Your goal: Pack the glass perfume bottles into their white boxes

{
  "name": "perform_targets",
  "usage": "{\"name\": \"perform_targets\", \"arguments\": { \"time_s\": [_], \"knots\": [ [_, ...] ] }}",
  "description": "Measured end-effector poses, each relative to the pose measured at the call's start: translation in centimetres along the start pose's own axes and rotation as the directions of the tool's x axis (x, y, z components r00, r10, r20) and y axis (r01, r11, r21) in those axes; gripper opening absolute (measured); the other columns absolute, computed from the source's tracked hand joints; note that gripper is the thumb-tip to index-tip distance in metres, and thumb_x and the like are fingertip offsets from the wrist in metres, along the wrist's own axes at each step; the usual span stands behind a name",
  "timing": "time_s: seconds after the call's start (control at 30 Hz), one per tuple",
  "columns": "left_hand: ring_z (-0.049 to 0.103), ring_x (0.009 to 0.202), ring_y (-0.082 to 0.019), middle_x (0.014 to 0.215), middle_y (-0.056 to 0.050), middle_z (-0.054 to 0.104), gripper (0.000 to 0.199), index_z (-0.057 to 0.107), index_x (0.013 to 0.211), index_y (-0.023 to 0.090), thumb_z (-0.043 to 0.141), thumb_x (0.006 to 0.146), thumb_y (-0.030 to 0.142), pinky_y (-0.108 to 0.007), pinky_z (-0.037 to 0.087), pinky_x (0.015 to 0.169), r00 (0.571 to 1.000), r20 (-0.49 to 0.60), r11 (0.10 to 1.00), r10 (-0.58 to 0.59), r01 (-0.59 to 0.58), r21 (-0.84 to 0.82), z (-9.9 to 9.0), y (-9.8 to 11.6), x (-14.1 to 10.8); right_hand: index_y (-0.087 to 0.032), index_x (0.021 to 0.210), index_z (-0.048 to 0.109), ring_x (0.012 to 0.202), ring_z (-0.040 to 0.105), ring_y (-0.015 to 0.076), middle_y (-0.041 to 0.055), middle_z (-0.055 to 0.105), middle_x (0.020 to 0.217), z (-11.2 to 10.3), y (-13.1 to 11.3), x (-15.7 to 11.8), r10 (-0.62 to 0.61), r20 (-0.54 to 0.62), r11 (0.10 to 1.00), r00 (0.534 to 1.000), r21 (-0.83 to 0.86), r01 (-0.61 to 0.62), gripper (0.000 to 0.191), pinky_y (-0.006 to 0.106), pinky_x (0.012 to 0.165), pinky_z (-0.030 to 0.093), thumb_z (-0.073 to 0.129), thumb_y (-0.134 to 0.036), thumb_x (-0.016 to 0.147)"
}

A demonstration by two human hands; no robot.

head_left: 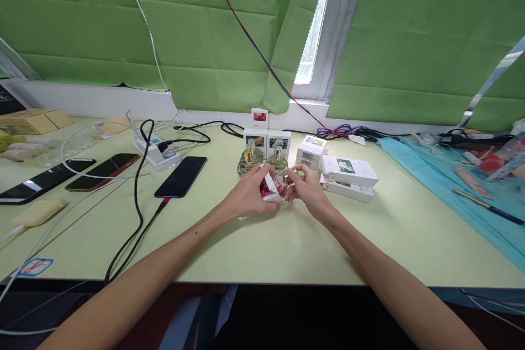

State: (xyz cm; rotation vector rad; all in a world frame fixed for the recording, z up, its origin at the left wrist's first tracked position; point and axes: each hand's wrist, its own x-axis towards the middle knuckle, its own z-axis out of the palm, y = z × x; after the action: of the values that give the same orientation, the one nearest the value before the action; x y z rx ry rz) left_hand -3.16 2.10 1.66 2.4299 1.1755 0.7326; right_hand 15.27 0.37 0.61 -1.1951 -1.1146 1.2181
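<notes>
My left hand (251, 192) is wrapped round a small white box (272, 197) with a pink-red flower print, tilted, its open end toward the right. At that end my right hand (307, 188) pinches the gold cap of a round glass perfume bottle (282, 181), which sits partly inside the box. How far in it reaches is hidden by the fingers. Just behind stand more perfume bottles with gold or pale caps, one (278, 161) behind the box and another (247, 159) to the left. White flower-print boxes (279, 142) stand upright behind them.
White boxes (348, 170) lie stacked at right. To the left are a black phone (181, 176) on a cable, a power strip (158, 152), more phones (102, 171) and a yellow power bank (39, 212). Blue plastic sheeting (447, 191) covers the table's right side.
</notes>
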Motion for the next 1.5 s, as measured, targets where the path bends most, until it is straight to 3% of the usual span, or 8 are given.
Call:
{"name": "perform_targets", "arguments": {
  "time_s": [0.33,1.5],
  "knots": [
    [0.058,0.089,-0.022,0.101,-0.001,0.058,0.051,0.050,0.107,0.024,0.075,0.064,0.034,-0.033,0.046,0.076,1.000,-0.014,1.000,0.005,-0.005,0.015,0.2,-0.2,0.0,-0.024,0.089,0.041,0.039,0.063,0.0129,-0.0052,0.064,0.059,0.1,-0.7,-0.3,0.050,0.009,0.998,0.999,0.035,-0.050,0.018,0.021,0.040,0.049,0.044,-0.030,0.106],
    [0.058,0.088,-0.021,0.102,-0.001,0.059,0.052,0.050,0.108,0.025,0.076,0.064,0.034,-0.033,0.045,0.073,1.000,-0.017,1.000,-0.011,0.011,0.016,0.3,-0.4,0.0,-0.021,0.086,0.050,0.040,0.066,0.0156,-0.0042,0.064,0.048,0.0,0.2,0.0,-0.090,-0.026,0.995,0.996,-0.041,0.089,0.020,0.022,0.041,0.055,0.057,-0.034,0.100]
  ]
}}
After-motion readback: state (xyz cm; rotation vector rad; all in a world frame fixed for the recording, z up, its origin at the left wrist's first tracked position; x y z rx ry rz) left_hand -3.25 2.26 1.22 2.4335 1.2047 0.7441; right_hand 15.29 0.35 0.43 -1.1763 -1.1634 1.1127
